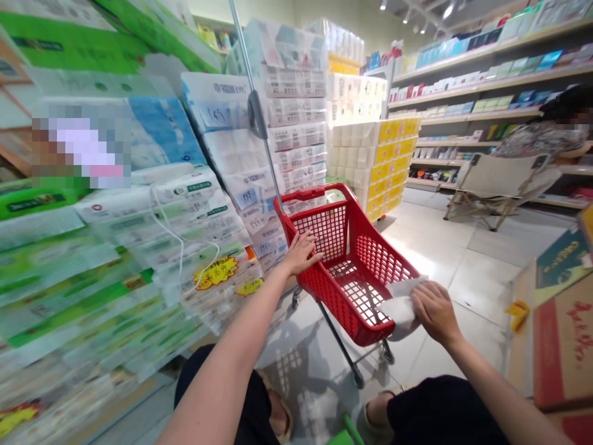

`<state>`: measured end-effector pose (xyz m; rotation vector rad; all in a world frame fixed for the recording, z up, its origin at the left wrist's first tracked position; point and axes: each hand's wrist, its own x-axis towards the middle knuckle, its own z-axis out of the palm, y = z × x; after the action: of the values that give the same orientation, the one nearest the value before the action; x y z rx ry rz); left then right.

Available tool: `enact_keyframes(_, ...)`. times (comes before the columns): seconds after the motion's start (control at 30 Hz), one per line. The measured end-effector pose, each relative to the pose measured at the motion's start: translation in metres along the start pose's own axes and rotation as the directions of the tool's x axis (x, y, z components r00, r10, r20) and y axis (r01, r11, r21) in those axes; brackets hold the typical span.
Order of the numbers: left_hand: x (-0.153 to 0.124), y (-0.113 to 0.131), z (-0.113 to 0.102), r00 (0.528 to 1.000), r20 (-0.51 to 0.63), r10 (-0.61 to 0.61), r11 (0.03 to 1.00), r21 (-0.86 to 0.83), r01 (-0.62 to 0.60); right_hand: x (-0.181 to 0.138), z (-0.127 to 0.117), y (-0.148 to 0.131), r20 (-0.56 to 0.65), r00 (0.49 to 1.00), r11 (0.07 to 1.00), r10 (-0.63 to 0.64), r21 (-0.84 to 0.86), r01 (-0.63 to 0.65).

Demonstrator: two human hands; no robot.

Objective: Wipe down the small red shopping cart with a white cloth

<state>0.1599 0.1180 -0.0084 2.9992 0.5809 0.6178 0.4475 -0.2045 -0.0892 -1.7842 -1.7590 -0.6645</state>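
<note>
A small red plastic shopping cart (352, 262) with grid walls and grey metal legs stands just before me, its basket angled across the view. My left hand (302, 252) rests on the cart's near left rim, fingers apart and lying over the edge. At the cart's right end, my right hand (434, 309) is closed around a crumpled white cloth (401, 312), which lies against the rim there and hangs down outside it. A tall metal pole (254, 93) with a dark grey clamp rises from behind the cart's handle.
Stacked tissue packs (115, 278) line the left, with yellow price signs. More paper bales (296, 111) stand behind the cart. A person sits in a beige folding chair (503, 176) near stocked shelves. Cardboard boxes (563, 346) flank the right. A green object (345, 432) lies between my feet.
</note>
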Motion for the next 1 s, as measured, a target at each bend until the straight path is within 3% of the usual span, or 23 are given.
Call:
enact_keyframes(0.2, 0.003, 0.005, 0.009, 0.989, 0.038, -0.140, 0.990, -0.031, 0.141, -0.006, -0.013, -0.038, 0.055, 0.994, 0.995, -0.092, -0.035, 0.094)
enact_keyframes(0.3, 0.004, 0.009, 0.017, 0.966, 0.000, -0.258, 0.963, -0.079, 0.257, 0.000, -0.012, -0.059, 0.072, 0.989, 0.991, -0.129, -0.036, 0.131)
enact_keyframes(0.4, 0.005, 0.013, 0.023, 0.936, -0.034, -0.350, 0.927, -0.156, 0.341, 0.010, -0.012, -0.088, 0.094, 0.988, 0.991, -0.121, -0.045, 0.126)
enact_keyframes(0.53, 0.000, 0.021, 0.026, 0.923, 0.013, -0.386, 0.896, -0.231, 0.378, 0.018, -0.013, -0.131, 0.105, 0.988, 0.992, -0.114, -0.043, 0.119)
enact_keyframes(0.7, -0.019, 0.040, 0.031, 0.854, 0.059, -0.516, 0.841, -0.156, 0.519, 0.015, -0.010, -0.164, 0.119, 0.982, 0.987, -0.147, 0.082, 0.138)
enact_keyframes(0.8, -0.033, 0.044, 0.031, 0.845, -0.011, -0.535, 0.844, -0.063, 0.533, 0.015, -0.009, -0.161, 0.172, 0.944, 0.952, -0.280, 0.179, 0.250)
enact_keyframes(0.9, -0.044, 0.038, 0.024, 0.869, 0.011, -0.495, 0.869, -0.027, 0.495, 0.023, -0.014, -0.134, 0.218, 0.870, 0.880, -0.441, 0.294, 0.372)
enact_keyframes(0.93, -0.047, 0.035, 0.020, 0.876, 0.028, -0.482, 0.875, -0.022, 0.483, 0.027, -0.016, -0.122, 0.238, 0.857, 0.868, -0.458, 0.327, 0.374)
enact_keyframes(1.0, -0.050, 0.031, 0.015, 0.885, 0.054, -0.463, 0.885, -0.020, 0.464, 0.038, -0.018, -0.101, 0.274, 0.890, 0.907, -0.364, 0.321, 0.272)
